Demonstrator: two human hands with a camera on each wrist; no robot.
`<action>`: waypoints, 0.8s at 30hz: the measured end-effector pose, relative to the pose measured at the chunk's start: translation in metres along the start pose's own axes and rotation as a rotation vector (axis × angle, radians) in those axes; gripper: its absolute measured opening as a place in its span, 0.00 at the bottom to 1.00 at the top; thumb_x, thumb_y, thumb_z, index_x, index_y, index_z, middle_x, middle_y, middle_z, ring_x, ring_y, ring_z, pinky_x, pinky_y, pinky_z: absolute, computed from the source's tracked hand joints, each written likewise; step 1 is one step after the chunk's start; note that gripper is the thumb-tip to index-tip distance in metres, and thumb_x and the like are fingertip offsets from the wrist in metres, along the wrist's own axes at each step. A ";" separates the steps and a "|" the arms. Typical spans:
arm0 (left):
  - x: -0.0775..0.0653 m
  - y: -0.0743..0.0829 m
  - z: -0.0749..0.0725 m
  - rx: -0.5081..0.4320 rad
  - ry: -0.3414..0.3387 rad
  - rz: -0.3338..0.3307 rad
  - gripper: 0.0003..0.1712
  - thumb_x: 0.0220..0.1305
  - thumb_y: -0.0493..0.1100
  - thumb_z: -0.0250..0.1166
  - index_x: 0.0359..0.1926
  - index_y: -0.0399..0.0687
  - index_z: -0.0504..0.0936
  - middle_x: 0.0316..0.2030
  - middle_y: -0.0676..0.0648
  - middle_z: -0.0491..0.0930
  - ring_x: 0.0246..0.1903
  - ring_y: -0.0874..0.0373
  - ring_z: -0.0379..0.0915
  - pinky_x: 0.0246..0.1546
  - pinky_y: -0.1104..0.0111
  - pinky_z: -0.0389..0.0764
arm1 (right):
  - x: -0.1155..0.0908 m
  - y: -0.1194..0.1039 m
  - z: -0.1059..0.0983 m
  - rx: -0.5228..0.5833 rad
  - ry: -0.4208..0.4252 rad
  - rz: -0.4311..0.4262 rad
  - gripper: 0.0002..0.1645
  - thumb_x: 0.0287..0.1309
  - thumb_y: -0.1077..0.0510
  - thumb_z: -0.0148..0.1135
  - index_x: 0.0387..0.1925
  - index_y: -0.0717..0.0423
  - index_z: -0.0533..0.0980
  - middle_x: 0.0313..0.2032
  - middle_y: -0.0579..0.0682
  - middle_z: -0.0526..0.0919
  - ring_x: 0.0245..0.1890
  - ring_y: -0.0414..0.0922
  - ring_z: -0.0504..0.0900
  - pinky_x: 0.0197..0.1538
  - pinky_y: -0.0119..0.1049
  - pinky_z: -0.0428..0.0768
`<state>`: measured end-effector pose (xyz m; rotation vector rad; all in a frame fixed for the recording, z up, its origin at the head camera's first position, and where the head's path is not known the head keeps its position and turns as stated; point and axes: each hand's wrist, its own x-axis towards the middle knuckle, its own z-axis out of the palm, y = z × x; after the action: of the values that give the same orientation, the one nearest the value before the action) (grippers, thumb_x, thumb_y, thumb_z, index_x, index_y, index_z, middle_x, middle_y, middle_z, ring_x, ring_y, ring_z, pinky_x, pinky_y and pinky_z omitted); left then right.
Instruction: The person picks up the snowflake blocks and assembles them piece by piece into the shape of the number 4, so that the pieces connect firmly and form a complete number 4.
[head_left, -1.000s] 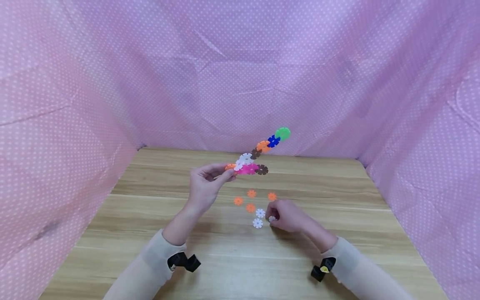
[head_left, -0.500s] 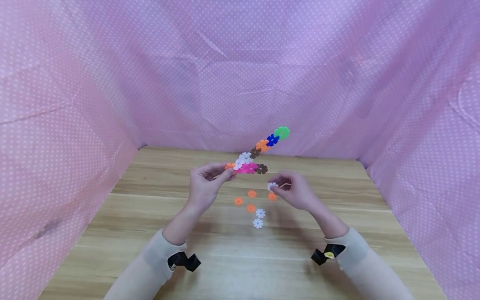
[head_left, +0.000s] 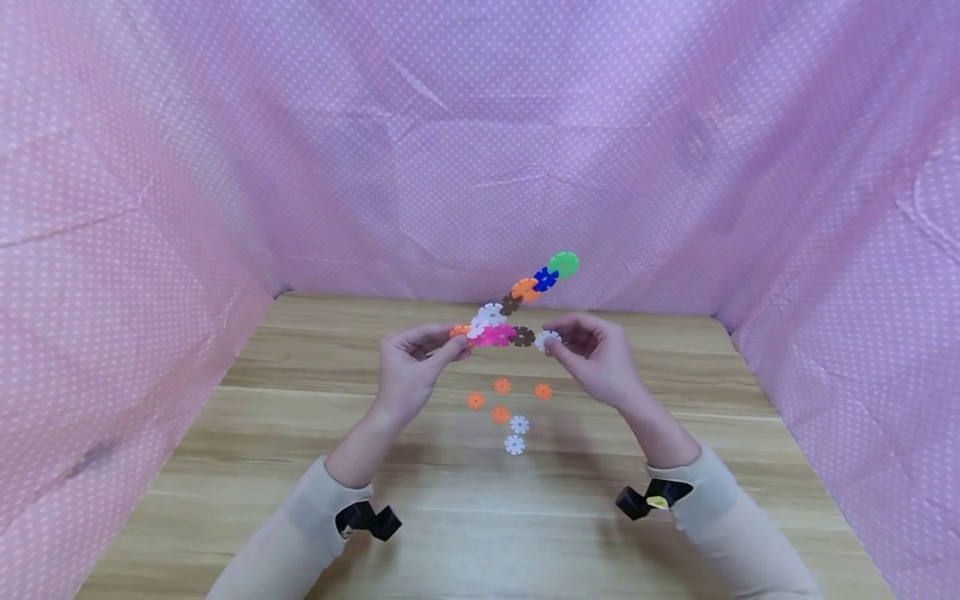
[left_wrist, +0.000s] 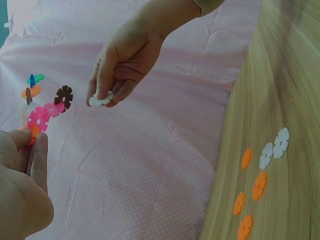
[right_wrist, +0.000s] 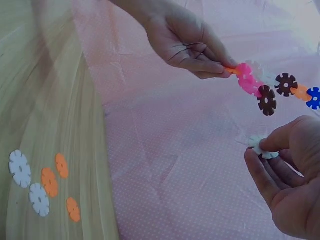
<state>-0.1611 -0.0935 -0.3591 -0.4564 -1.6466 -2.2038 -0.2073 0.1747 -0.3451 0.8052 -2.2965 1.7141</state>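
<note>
1. The joined discs (head_left: pixel 497 336) are held by the left hand (head_left: pixel 411 367) at their nine-o'clock orange disc (head_left: pixel 460 332).
2. A white disc (right_wrist: pixel 255 143) is pinched by the right hand (head_left: pixel 600 362), apart, at three o'clock from the lower brown disc (head_left: pixel 522 337).
3. Joining seems in hand; slot-to-slot alignment is probably called for.

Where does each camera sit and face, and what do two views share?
Head: on the head, facing forward and down at the table; left grip, right grip, both sleeves show.
Left wrist: worn there, facing the disc chain; left grip near, right grip beyond.
Right wrist: worn there, facing the pinched white disc; right grip near, left grip beyond.
Both wrist views share the loose orange discs.
</note>
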 end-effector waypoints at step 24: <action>0.003 -0.008 0.002 -0.016 -0.009 -0.042 0.13 0.62 0.18 0.67 0.46 0.10 0.79 0.34 0.56 0.93 0.33 0.62 0.91 0.42 0.63 0.95 | 0.000 -0.014 0.003 0.083 0.022 -0.124 0.11 0.59 0.78 0.69 0.44 0.75 0.84 0.35 0.34 0.90 0.34 0.33 0.89 0.39 0.26 0.91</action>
<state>-0.1669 -0.0896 -0.3638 -0.4410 -1.6585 -2.2498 -0.1994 0.1689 -0.3340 0.9192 -2.1255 1.7638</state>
